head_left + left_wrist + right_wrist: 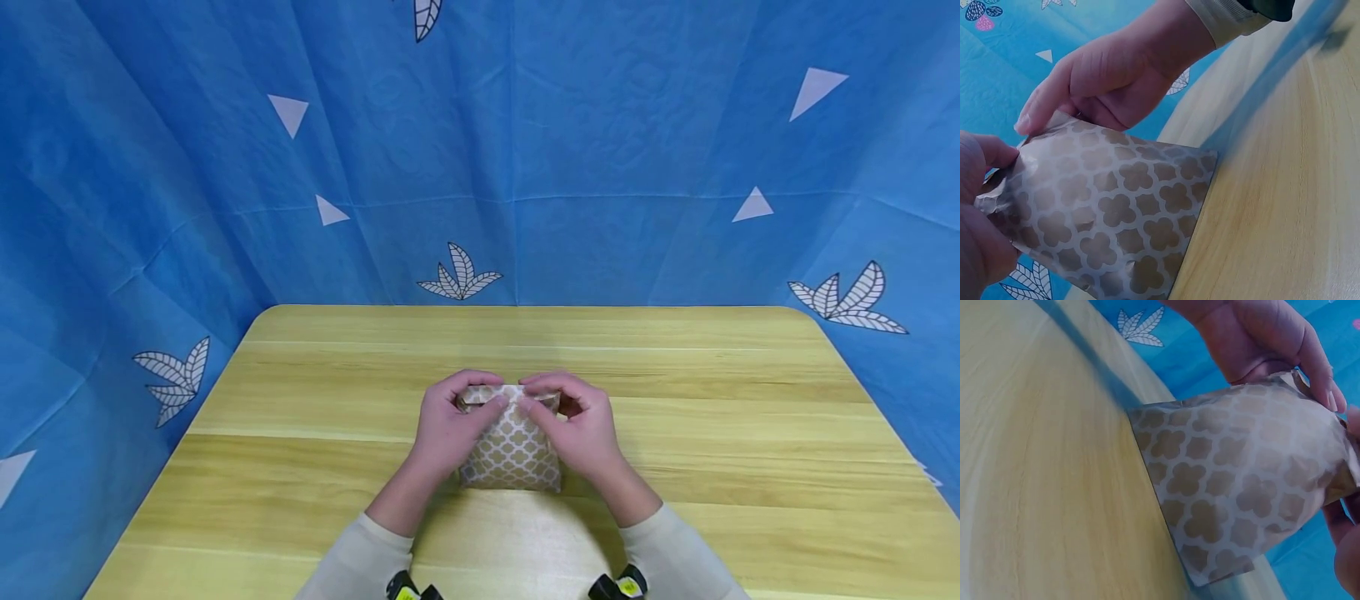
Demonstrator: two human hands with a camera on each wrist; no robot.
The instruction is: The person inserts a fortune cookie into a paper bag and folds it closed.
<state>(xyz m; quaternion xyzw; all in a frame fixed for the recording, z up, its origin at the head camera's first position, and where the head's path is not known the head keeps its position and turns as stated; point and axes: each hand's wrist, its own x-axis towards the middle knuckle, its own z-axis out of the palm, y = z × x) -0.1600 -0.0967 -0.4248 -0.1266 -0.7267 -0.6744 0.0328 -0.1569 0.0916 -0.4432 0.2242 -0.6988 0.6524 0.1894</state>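
A paper bag (pixel 512 454) with a tan and white quatrefoil pattern stands upright at the middle of the table, its lower edge on the wood. Its top edge is folded over into a narrow band. At the top left corner my left hand (pixel 448 427) pinches the fold, thumb in front and fingers behind. My right hand (pixel 583 423) grips the top right side in the same way, the two thumbs close together. In the left wrist view the bag (pixel 1129 206) looks creased near the top and bulges slightly. What it contains is hidden.
A light wood table (pixel 300 467) with rounded far corners lies under the bag. Behind and beside it hangs a blue curtain (pixel 600 150) with white triangles and leaf prints. Dark straps with yellow labels sit on both sleeves (pixel 682 550).
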